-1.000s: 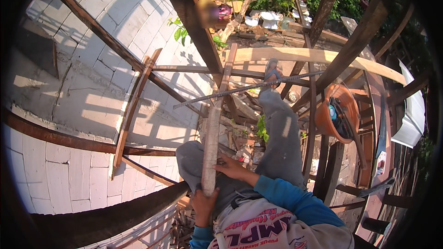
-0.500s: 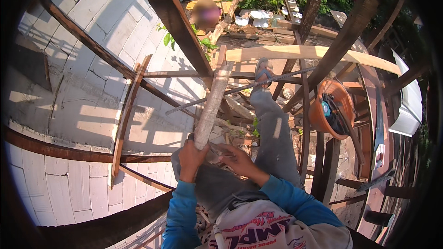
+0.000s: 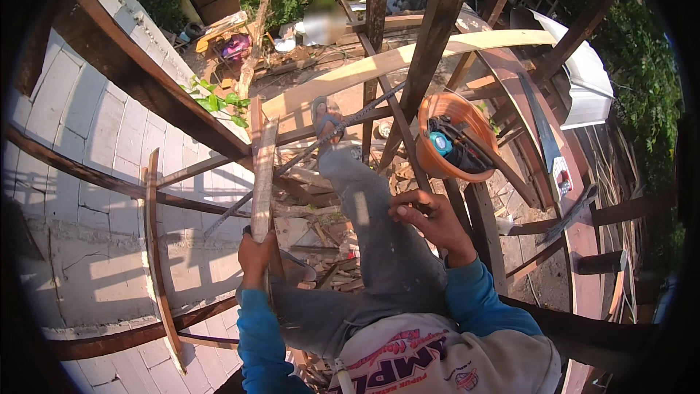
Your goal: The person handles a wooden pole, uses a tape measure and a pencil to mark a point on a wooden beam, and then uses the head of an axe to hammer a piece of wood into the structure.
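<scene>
While the left hand [image 3: 257, 254] gripped the near end of the pale wooden piece [image 3: 263, 184], whose long axis ran forward, the right hand [image 3: 435, 220] hung half curled, well apart to its right, near the orange bucket [image 3: 433, 163]; whether it pinched anything small was unclear.

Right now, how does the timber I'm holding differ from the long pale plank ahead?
The held timber looks shorter than the pale plank. The held timber points away from you; the pale plank runs crosswise. Your left grip is around the held timber, while the pale plank is unheld. Both are wooden.
</scene>
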{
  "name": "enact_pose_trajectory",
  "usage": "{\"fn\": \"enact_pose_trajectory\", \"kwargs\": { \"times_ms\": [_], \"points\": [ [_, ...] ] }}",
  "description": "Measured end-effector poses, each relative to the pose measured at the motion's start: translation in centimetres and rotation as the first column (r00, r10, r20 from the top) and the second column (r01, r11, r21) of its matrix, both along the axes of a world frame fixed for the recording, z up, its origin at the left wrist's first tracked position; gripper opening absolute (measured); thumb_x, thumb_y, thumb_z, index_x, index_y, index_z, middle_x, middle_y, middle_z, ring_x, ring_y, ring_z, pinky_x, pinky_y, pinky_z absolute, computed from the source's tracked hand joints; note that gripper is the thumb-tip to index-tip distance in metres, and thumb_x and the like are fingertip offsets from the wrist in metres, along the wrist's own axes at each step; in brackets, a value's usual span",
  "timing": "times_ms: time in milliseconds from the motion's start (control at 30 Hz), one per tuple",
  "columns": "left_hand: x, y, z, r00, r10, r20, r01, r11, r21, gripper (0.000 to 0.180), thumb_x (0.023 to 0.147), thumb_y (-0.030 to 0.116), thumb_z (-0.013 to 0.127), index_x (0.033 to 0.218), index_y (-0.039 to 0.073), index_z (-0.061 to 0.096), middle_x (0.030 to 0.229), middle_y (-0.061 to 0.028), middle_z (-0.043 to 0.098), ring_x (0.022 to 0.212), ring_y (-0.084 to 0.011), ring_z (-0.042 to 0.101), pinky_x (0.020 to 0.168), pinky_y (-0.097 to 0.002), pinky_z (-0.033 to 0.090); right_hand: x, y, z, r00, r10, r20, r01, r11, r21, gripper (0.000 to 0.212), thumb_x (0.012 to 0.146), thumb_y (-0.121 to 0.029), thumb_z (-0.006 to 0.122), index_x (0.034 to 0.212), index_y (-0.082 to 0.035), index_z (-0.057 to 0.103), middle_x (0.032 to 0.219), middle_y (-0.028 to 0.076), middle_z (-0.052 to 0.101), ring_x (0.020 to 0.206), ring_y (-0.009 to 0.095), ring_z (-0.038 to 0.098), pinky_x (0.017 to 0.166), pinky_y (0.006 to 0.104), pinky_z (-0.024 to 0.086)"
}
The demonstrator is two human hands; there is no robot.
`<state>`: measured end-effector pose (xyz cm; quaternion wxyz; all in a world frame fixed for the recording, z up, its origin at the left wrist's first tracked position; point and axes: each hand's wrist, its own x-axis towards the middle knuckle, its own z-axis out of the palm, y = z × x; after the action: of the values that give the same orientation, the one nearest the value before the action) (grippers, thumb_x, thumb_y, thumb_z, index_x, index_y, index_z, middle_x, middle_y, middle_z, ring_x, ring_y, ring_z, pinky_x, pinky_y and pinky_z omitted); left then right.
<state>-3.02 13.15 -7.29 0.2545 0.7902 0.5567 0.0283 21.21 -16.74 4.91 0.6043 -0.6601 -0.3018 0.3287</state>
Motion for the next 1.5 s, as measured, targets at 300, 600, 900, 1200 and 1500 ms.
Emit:
{"fn": "enact_pose_trajectory", "kwargs": {
  "times_ms": [300, 600, 900, 1200, 1500],
  "points": [
    [-0.9, -2.4, 0.6, 0.998, -0.009, -0.068, 0.008, 1.000, -0.017, 0.062, 0.071, 0.054, 0.067, 0.094, -0.004, 0.060, 0.094, -0.0247, 0.065, 0.089, -0.0406, 0.063, 0.079, -0.0458, 0.049, 19.5, -16.7, -7.7, 0.590, -0.121, 0.798, 0.714, 0.541, -0.446, 0.049, 0.077, -0.032, 0.071, 0.111, 0.001, 0.062, 0.105, 0.023, 0.065, 0.099, 0.031, 0.063, 0.082, 0.0413, 0.048],
    [-2.8, -2.3, 0.1, 0.995, 0.077, -0.063, -0.076, 0.997, 0.012, 0.061, 0.075, 0.054, 0.064, 0.095, -0.003, 0.059, 0.099, -0.0243, 0.063, 0.092, -0.0415, 0.062, 0.081, -0.0468, 0.049, 20.0, -18.2, -9.2, 0.712, -0.133, 0.690, 0.636, 0.538, -0.553, 0.044, 0.069, -0.015, 0.076, 0.109, -0.002, 0.063, 0.091, 0.021, 0.068, 0.089, 0.032, 0.066, 0.075, 0.0405, 0.050],
    [-2.6, -1.8, -0.8, 0.991, 0.089, -0.099, -0.077, 0.990, 0.120, 0.058, 0.075, 0.051, 0.067, 0.097, -0.002, 0.059, 0.107, -0.0228, 0.058, 0.092, -0.0411, 0.062, 0.080, -0.0487, 0.051, 15.5, -15.2, -6.5, 0.636, -0.195, 0.747, 0.729, 0.470, -0.498, 0.035, 0.074, -0.016, 0.072, 0.103, 0.002, 0.064, 0.091, 0.020, 0.067, 0.088, 0.032, 0.066, 0.077, 0.0416, 0.049],
    [-3.1, -1.3, -2.8, 0.989, 0.102, -0.102, -0.092, 0.991, 0.098, 0.063, 0.072, 0.054, 0.066, 0.098, -0.003, 0.059, 0.104, -0.0232, 0.061, 0.092, -0.0411, 0.062, 0.082, -0.0467, 0.050, 13.3, -13.5, -3.5, 0.571, -0.093, 0.815, 0.806, 0.248, -0.537, 0.044, 0.074, -0.017, 0.072, 0.116, -0.017, 0.060, 0.106, 0.011, 0.067, 0.096, 0.033, 0.064, 0.076, 0.0460, 0.050],
    [-3.3, -1.1, -1.6, 0.999, 0.018, -0.041, -0.015, 0.997, 0.071, 0.060, 0.073, 0.050, 0.068, 0.100, -0.003, 0.060, 0.102, -0.0243, 0.061, 0.092, -0.0409, 0.062, 0.081, -0.0472, 0.050, 12.4, -13.5, -5.2, 0.507, -0.228, 0.832, 0.859, 0.211, -0.466, 0.042, 0.080, -0.024, 0.067, 0.121, -0.018, 0.056, 0.108, 0.015, 0.065, 0.101, 0.037, 0.061, 0.080, 0.0479, 0.048]
  ]
}}
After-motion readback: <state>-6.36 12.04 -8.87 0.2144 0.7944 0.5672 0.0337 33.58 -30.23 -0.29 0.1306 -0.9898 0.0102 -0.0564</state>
